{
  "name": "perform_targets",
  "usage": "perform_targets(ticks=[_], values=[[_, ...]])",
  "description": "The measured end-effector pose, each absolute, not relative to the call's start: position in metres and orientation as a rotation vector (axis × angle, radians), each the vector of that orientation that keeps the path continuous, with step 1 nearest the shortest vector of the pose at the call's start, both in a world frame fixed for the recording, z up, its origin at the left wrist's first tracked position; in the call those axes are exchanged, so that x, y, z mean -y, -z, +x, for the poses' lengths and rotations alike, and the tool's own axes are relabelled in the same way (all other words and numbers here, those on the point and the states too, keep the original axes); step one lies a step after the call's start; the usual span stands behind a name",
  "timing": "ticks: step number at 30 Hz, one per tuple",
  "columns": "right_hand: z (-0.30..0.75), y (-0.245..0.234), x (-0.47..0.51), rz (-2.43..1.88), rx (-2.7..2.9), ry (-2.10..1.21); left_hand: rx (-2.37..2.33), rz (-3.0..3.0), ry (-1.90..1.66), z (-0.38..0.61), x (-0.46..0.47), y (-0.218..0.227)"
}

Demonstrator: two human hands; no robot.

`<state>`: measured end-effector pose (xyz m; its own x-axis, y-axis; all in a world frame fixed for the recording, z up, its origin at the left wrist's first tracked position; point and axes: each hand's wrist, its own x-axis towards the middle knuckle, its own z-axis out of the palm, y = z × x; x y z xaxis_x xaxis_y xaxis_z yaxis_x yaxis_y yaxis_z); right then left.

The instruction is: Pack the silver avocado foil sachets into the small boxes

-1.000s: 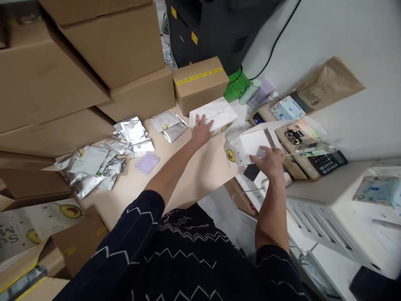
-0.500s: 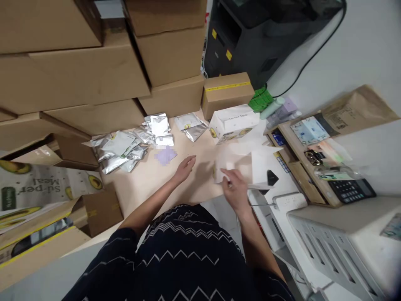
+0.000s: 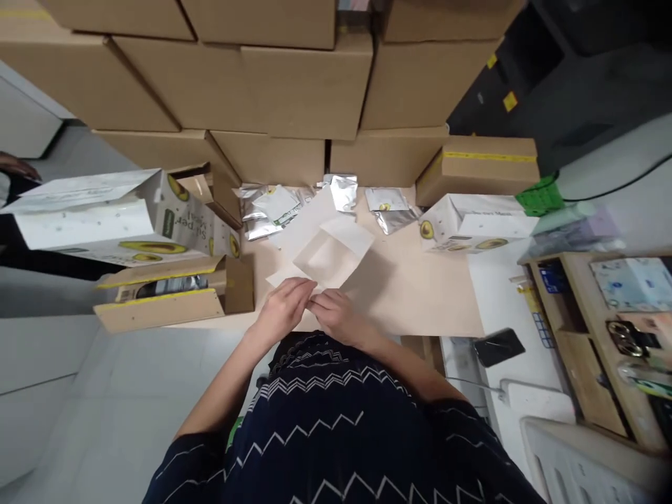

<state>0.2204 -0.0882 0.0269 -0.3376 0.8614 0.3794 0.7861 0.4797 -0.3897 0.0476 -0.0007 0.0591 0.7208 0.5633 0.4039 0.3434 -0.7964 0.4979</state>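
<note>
So we've got the open white box of thin cardboard (image 3: 332, 243) dead centre over the tabletop (image 3: 435, 304), and both our hands are at its six o'clock edge. Left hand (image 3: 283, 306) and right hand (image 3: 340, 316) look closed on that edge, fingers bunched almost together. Our main worry is creasing: the walls look floppy, so if our hands tug different ways, we reckon a corner could tear or the box go skewed. The tall flap leaning toward eleven o'clock could also flop back over the opening. And if we shove it toward twelve, it'd probably plough into the shiny silver foil pouches (image 3: 257, 222) at eleven.

Stuff we can't make out: our fingertips are partly tucked out of sight, so the exact pinch is anyone's guess. No idea whether the bottom is folded shut, or whether it's resting on the tabletop or held up. That flap covers some pouches too. Out at ten o'clock another person (image 3: 19, 166) is mostly cut off by the frame, and the dark grey boxy machine (image 3: 564, 91) at one to two o'clock loses its top.
</note>
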Motion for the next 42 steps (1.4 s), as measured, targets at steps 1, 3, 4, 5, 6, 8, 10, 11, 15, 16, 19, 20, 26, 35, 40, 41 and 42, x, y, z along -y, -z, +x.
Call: perform_targets(ticks=[1, 3, 4, 5, 6, 8, 10, 11, 15, 16, 19, 20, 26, 35, 40, 41, 42], values=[[0.224, -0.025, 0.09, -1.306, 2.218, -0.19, -0.682, 2.571, -0.639, 0.046, -0.001, -0.059], [0.233, -0.023, 0.095, -1.208, 2.267, -0.227, -0.661, 2.591, -0.406, 0.043, -0.003, -0.054], [0.238, -0.023, 0.099, -1.166, 2.284, -0.253, -0.655, 2.585, -0.307, 0.04, -0.002, -0.051], [0.242, -0.022, 0.103, -1.128, 2.291, -0.279, -0.649, 2.571, -0.217, 0.037, 0.001, -0.048], [0.245, -0.02, 0.107, -1.091, 2.295, -0.312, -0.641, 2.553, -0.136, 0.033, 0.004, -0.046], [0.248, -0.016, 0.116, -1.019, 2.289, -0.397, -0.616, 2.512, -0.002, 0.023, 0.012, -0.043], [0.246, -0.01, 0.122, -0.962, 2.27, -0.468, -0.599, 2.474, 0.078, 0.015, 0.017, -0.042], [0.244, -0.007, 0.124, -0.948, 2.264, -0.482, -0.602, 2.462, 0.096, 0.011, 0.018, -0.041], [0.243, -0.009, 0.123, -0.916, 2.367, -0.495, -0.685, 2.5, 0.125, 0.007, 0.018, -0.026], [0.247, -0.014, 0.119, -0.881, 2.389, -0.552, -0.721, 2.533, 0.123, 0.008, 0.018, -0.02], [0.273, -0.034, 0.095, -0.803, 2.198, -0.86, -0.848, 2.653, 0.083, 0.016, 0.021, -0.002], [0.287, -0.038, 0.081, -0.871, 2.051, -0.918, -0.887, 2.69, 0.064, 0.019, 0.022, 0.003], [0.404, 0.008, -0.05, -2.081, 1.331, -0.502, -1.047, 2.792, -0.058, 0.036, 0.027, 0.02], [0.467, 0.096, -0.133, -2.746, 1.507, -0.405, -1.105, 2.803, -0.114, 0.044, 0.027, 0.02], [0.458, 0.103, -0.146, -2.718, 1.484, -0.48, -1.141, 2.75, -0.08, 0.046, 0.027, 0.019], [0.455, 0.102, -0.144, -2.693, 1.465, -0.491, -1.14, 2.739, -0.073, 0.046, 0.027, 0.019], [0.452, 0.099, -0.139, -2.654, 1.435, -0.493, -1.138, 2.73, -0.068, 0.046, 0.027, 0.018]])
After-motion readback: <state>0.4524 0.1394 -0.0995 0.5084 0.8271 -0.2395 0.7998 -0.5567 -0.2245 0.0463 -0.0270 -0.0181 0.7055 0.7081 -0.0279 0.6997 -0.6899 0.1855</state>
